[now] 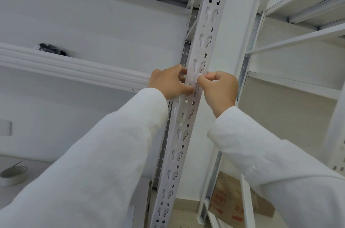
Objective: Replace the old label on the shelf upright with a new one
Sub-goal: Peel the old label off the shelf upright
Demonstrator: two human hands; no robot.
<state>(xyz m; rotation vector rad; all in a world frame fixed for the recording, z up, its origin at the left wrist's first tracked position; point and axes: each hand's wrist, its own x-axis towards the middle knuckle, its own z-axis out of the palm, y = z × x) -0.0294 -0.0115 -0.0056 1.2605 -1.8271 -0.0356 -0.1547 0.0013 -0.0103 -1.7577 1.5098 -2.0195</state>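
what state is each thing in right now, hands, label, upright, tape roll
left hand: gripping the upright's left edge
right hand: fingertips pinching the label
small white label: on the upright's face, between both hands
white slotted metal shelf upright: standing, fixed
grey tape roll: lying flat on the lower shelf, untouched

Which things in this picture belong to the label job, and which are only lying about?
Belong to the job:
- shelf upright
- white label on it
- left hand and right hand, both at the label

Lying about:
- tape roll on the lower left shelf
- dark bundle on the upper shelf
- cardboard box on the floor
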